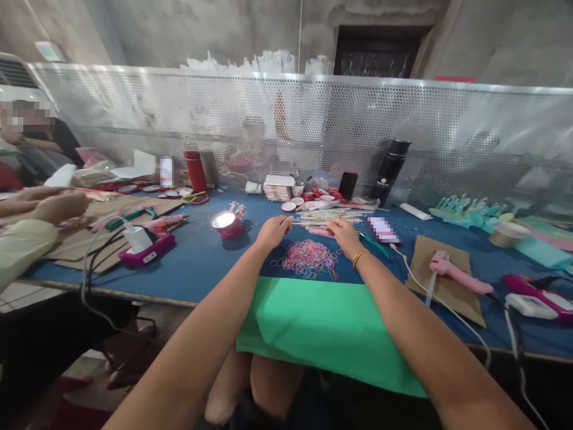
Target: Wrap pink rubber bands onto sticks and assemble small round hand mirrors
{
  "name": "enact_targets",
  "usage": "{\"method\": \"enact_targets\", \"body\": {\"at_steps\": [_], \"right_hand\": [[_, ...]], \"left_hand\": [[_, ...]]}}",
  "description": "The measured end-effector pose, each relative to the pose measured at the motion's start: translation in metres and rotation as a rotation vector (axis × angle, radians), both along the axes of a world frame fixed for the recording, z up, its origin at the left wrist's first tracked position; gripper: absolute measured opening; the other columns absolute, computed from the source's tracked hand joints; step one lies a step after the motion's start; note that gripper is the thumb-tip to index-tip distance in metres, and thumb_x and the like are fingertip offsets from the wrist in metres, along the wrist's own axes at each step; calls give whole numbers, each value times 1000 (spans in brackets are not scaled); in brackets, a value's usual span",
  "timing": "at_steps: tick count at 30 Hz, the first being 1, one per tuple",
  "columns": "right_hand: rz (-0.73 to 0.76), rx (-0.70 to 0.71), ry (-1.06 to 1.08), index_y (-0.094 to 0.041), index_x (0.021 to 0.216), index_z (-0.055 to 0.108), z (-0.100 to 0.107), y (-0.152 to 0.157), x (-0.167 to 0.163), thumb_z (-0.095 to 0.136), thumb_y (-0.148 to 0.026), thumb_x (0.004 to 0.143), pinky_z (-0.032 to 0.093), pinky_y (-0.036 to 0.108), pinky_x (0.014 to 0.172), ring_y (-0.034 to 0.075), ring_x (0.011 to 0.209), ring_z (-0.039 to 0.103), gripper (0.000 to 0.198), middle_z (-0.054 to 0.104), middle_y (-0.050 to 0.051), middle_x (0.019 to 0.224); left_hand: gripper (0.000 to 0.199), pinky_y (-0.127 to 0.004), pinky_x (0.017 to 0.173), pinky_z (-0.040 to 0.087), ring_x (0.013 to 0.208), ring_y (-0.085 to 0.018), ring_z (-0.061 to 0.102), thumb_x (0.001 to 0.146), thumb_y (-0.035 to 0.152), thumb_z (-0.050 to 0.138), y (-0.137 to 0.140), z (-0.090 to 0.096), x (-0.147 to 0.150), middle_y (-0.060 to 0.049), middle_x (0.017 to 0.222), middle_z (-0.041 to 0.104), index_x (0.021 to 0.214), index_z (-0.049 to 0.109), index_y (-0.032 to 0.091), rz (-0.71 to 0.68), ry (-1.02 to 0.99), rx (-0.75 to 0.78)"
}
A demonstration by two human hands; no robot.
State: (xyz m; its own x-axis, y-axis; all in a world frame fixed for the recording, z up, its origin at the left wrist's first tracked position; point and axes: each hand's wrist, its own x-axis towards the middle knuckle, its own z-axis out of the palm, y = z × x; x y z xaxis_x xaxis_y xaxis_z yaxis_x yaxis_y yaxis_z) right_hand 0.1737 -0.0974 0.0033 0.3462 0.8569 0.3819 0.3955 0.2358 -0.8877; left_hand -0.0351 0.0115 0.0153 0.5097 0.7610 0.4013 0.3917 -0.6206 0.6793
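Note:
Over the blue tabletop, my left hand [274, 233] is closed in a pinch; whatever is between its fingertips is too small to make out. My right hand [345, 236], with a gold bracelet at the wrist, is also pinched, a short way to the right. Between and just below them lies a heap of thin pink, blue and white strings [311, 258]. Behind the hands are several thin pale sticks [335, 216], with short pink pieces [319, 232] near my right fingertips. A green sheet [313, 310] hangs over the table's front edge below the heap.
At right, a pink glue gun [461, 273] rests on cardboard [423, 254]. Green-handled pliers [375, 245] lie beside my right hand. A red tin [227, 226] stands left. A co-worker's hands [49, 206] are at far left. A perforated metal screen [179, 113] closes the back.

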Motion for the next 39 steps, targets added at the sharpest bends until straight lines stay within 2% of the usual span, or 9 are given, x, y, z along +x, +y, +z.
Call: {"method": "enact_targets", "body": {"at_steps": [2, 5, 10, 15, 18, 22, 27, 31, 39], "right_hand": [[-8, 19, -15, -19, 62, 54, 2, 0, 2, 52, -50, 78, 44, 26, 68, 14, 66, 54, 35, 57, -1, 63], [-116, 0, -130, -18, 65, 59, 2, 5, 4, 53, -46, 80, 44, 26, 69, 15, 68, 57, 32, 63, 1, 68], [-248, -163, -414, -23, 83, 73, -1, 9, 6, 59, -39, 82, 44, 27, 76, 18, 83, 65, 22, 74, 3, 87], [-328, -255, -417, -23, 81, 75, 7, -3, 13, 54, -39, 86, 45, 27, 74, 20, 86, 67, 26, 76, 4, 91], [-328, -269, -402, -24, 80, 75, 10, -8, 12, 53, -40, 86, 44, 27, 69, 19, 80, 67, 28, 76, 4, 89], [-314, -289, -424, -25, 80, 74, 12, -12, 9, 51, -41, 86, 44, 27, 69, 20, 78, 66, 29, 75, 4, 86], [-368, -229, -420, -25, 83, 75, 21, -18, 11, 51, -42, 87, 45, 29, 74, 21, 84, 66, 29, 76, 6, 91], [-413, -192, -407, -24, 83, 75, 29, -22, 16, 52, -41, 87, 46, 30, 77, 22, 86, 66, 29, 75, 6, 92], [-520, -210, -372, -25, 86, 74, 29, -20, 23, 52, -36, 86, 46, 35, 83, 23, 88, 65, 25, 75, 6, 93]], "left_hand": [[49, -28, 68, 43, 68, -16, 59, 90, 56, 37, -3, 2, 0, -4, 71, 66, 69, 61, 19, 71, -33, 3], [47, -29, 72, 44, 77, -19, 62, 92, 54, 37, -6, 3, -1, -6, 81, 70, 77, 64, 19, 140, -54, 6], [44, -30, 76, 43, 85, -21, 62, 92, 50, 37, -8, 4, -3, -8, 89, 72, 79, 67, 19, 165, 61, 62], [42, -31, 77, 42, 88, -23, 62, 91, 46, 40, -5, 7, -7, -9, 91, 72, 77, 70, 19, 205, 140, 137], [41, -29, 74, 42, 84, -21, 62, 88, 48, 45, 0, 5, -8, -7, 87, 72, 74, 72, 21, 135, 156, 154], [45, -27, 66, 41, 70, -18, 61, 86, 54, 45, 6, 2, -3, -5, 76, 72, 70, 74, 23, -21, 300, 21], [44, -27, 75, 44, 84, -21, 64, 87, 53, 45, 4, -3, 3, -6, 91, 76, 84, 78, 24, -55, 247, 37], [42, -26, 78, 46, 86, -22, 65, 84, 56, 51, -2, -8, 6, -7, 89, 75, 85, 77, 22, -53, 185, 34], [51, -28, 86, 45, 92, -22, 66, 90, 55, 39, -3, -10, 5, -7, 99, 75, 91, 78, 22, -87, 246, 79]]}}
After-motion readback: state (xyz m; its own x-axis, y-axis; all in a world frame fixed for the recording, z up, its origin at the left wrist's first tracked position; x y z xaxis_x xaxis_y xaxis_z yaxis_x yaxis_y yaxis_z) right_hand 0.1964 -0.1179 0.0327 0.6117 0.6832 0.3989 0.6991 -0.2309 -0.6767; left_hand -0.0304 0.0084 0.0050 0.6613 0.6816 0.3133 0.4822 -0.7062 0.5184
